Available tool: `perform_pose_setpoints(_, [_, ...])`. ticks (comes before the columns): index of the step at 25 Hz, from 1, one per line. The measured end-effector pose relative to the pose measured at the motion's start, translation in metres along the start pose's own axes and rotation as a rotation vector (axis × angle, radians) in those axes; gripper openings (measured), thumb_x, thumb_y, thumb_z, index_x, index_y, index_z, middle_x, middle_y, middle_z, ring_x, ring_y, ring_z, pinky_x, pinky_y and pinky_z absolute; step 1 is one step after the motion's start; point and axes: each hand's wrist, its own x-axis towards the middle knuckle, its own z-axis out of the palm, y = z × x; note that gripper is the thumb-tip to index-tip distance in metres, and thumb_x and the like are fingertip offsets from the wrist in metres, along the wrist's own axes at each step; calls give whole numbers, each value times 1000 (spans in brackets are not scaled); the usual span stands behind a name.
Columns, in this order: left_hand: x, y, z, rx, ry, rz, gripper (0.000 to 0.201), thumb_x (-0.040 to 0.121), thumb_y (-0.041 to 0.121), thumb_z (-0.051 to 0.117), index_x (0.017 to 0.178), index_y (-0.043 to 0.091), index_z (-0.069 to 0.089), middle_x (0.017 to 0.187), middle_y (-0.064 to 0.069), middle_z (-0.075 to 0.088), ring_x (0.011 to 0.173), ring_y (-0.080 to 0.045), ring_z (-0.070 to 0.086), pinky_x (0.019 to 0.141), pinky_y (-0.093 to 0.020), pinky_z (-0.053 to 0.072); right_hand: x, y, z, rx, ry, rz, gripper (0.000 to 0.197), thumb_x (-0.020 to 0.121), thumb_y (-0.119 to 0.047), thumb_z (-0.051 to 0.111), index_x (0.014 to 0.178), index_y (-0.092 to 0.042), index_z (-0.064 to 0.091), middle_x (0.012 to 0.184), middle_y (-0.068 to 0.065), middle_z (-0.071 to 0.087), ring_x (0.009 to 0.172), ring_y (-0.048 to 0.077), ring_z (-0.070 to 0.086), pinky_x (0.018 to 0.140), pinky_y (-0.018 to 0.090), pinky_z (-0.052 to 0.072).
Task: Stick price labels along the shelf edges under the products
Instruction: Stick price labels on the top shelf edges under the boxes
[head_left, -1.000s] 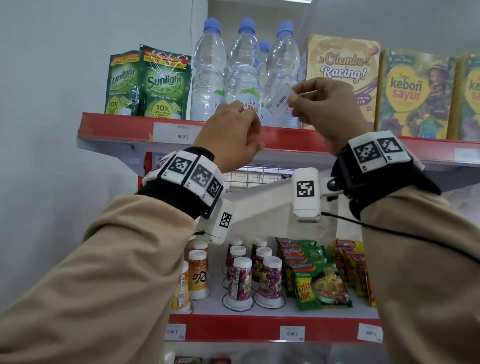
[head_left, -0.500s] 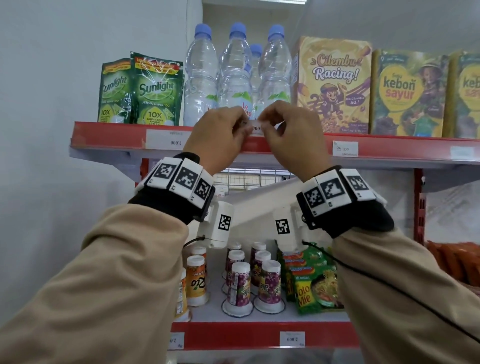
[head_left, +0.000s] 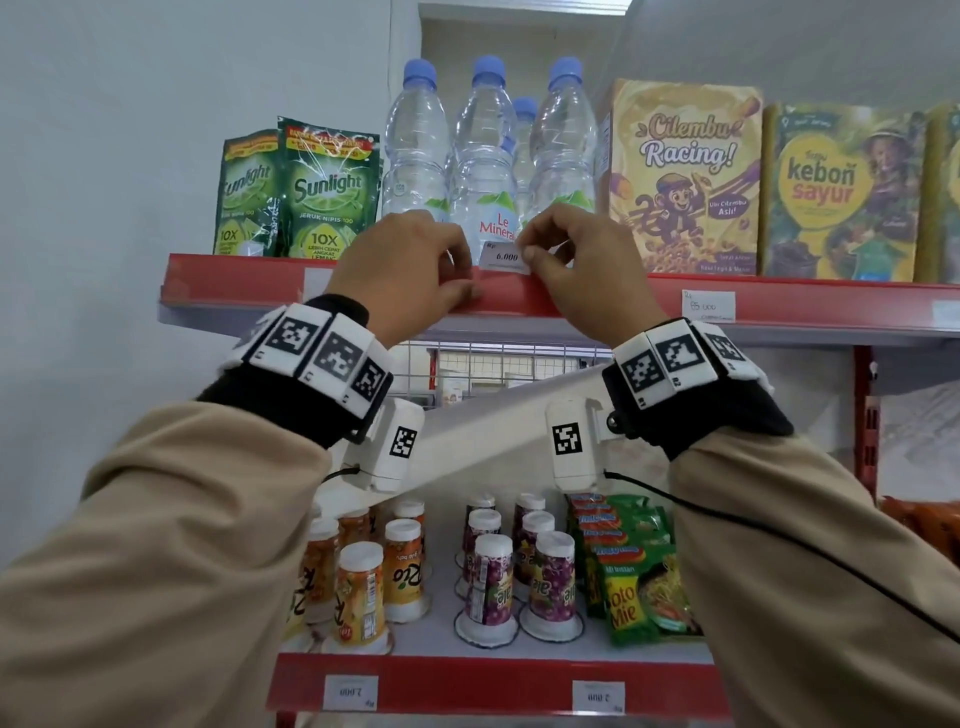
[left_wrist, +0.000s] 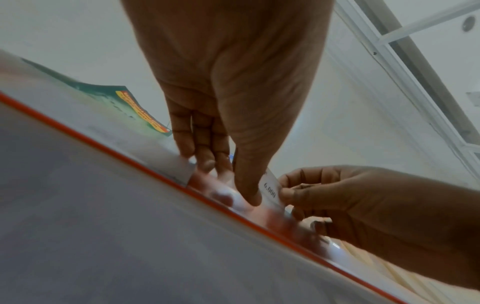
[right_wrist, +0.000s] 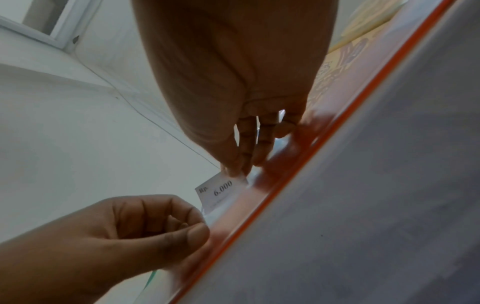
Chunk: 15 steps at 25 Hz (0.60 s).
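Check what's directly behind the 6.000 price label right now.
Behind the 6.000 price label stands a Le Minerale water bottle, its lower part covered by the label. The right hand pinches the label's right end; the left hand covers the left.

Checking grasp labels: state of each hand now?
Left hand: fingers curled, pinching the left end of the label.
Right hand: pinching the label's right end.
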Motion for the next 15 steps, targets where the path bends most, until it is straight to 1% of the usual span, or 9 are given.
perform_pose_setpoints(2, [-1, -2, 0, -56, 29, -12, 28, 76, 41, 77, 94, 25, 63, 86, 7, 65, 86, -16, 60, 90, -41, 46, 3, 0, 0, -24, -39, -7, 9, 87, -13, 60, 91, -18, 67, 77, -13, 58, 66, -2, 48, 69, 17, 36])
perform_pose_setpoints(3, [-2, -3, 2, -65, 52, -19, 29, 76, 42, 76, 96, 28, 61, 82, 12, 65, 86, -13, 60, 92, -40, 41, 5, 0, -1, -35, -64, -8, 9, 87, -14, 60, 92, -17, 68, 77, -14, 57, 65, -3, 47, 69, 17, 36])
perform_pose_setpoints(4, [-2, -4, 5, -62, 71, -23, 30, 77, 45, 75, 98, 31, 58, 80, 14, 64, 86, -9, 58, 91, -38, 36, 7, -1, -2, -47, -86, -13, 9, 87, -15, 60, 92, -16, 68, 77, -13, 57, 64, -4, 47, 69, 17, 35])
perform_pose_setpoints(6, [-3, -5, 9, -51, 96, -23, 31, 79, 49, 71, 103, 36, 56, 79, 16, 63, 87, -5, 52, 82, -35, 25, 10, -3, -3, -71, -106, -30, 10, 86, -14, 61, 92, -15, 69, 79, -9, 60, 65, -1, 48, 70, 18, 36])
perform_pose_setpoints(7, [-3, -6, 11, -53, 99, -22, 31, 80, 50, 69, 105, 36, 56, 79, 16, 62, 88, -4, 51, 79, -35, 21, 11, -4, -4, -83, -110, -36, 10, 86, -14, 61, 91, -15, 70, 81, -7, 61, 66, 1, 48, 71, 18, 37])
perform_pose_setpoints(9, [-2, -7, 11, -38, 79, -10, 27, 82, 50, 67, 104, 37, 58, 82, 14, 61, 93, -7, 51, 76, -34, 19, 10, -5, -5, -96, -151, -44, 9, 85, -14, 62, 90, -15, 69, 82, -5, 61, 65, 0, 48, 70, 18, 36])
perform_pose_setpoints(11, [0, -7, 11, 10, 53, 1, 20, 84, 49, 65, 99, 37, 61, 88, 10, 56, 95, -12, 50, 77, -35, 18, 10, -5, -7, -102, -218, -44, 8, 86, -15, 62, 90, -16, 69, 80, -6, 59, 63, -3, 46, 65, 16, 35])
perform_pose_setpoints(14, [1, -7, 10, 61, 29, 1, 18, 85, 50, 63, 98, 37, 63, 89, 8, 49, 90, -13, 46, 78, -35, 19, 11, -7, -11, -150, -293, -36, 7, 86, -17, 63, 91, -18, 68, 79, -8, 58, 62, -4, 46, 60, 4, 33])
perform_pose_setpoints(15, [1, -7, 10, 72, 24, 2, 19, 85, 50, 62, 98, 37, 63, 90, 8, 48, 90, -12, 44, 78, -36, 19, 12, -7, -13, -178, -318, -34, 6, 86, -18, 64, 91, -18, 67, 80, -7, 60, 61, -4, 47, 59, 2, 32])
